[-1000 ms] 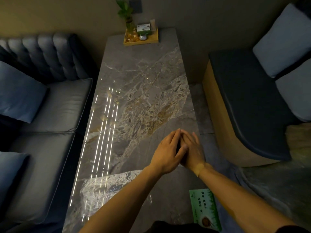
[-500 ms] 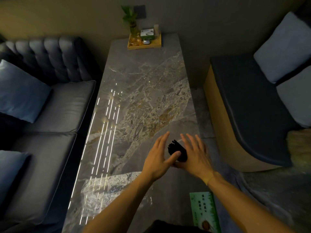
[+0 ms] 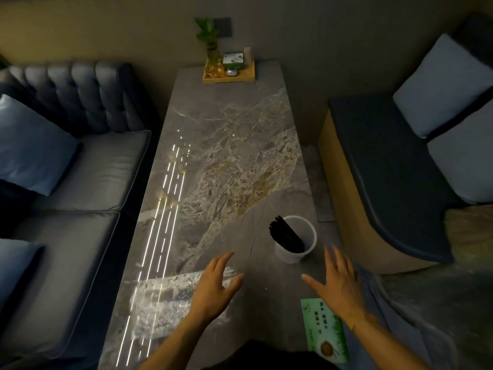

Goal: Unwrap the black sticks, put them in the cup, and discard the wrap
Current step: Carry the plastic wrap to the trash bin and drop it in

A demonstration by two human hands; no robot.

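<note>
Matte black sticks (image 3: 286, 235) leaning in round white cup (image 3: 295, 239), seemingly plastic, veined marble table (image 3: 226, 156)

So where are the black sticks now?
The thin black sticks stand leaning inside the white round cup, on the grey marble table's right side, just ahead of the right hand.

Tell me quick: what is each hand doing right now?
Left hand: open, fingers spread, holding nothing.
Right hand: open, fingers spread, holding nothing, near the white round cup holding the thin black sticks.
</note>
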